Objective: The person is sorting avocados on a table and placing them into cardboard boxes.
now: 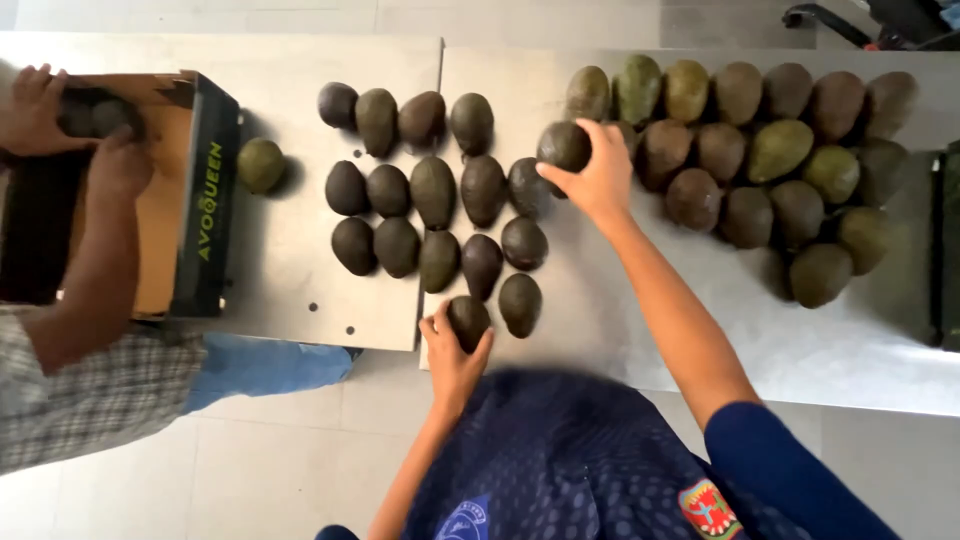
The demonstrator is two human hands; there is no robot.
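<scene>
My left hand (452,352) grips a dark avocado (468,318) at the near edge of the metal table (640,330), at the front of a group of dark avocados (435,190) laid in rows. My right hand (598,178) reaches forward and holds another dark avocado (564,145) between that group and a pile of greener and brown avocados (760,150) on the right.
At the left, another person's hands (60,125) reach into a cardboard box (190,200) with dark sides that holds avocados. A single green avocado (261,164) lies beside the box. A dark crate edge (948,250) stands at the far right.
</scene>
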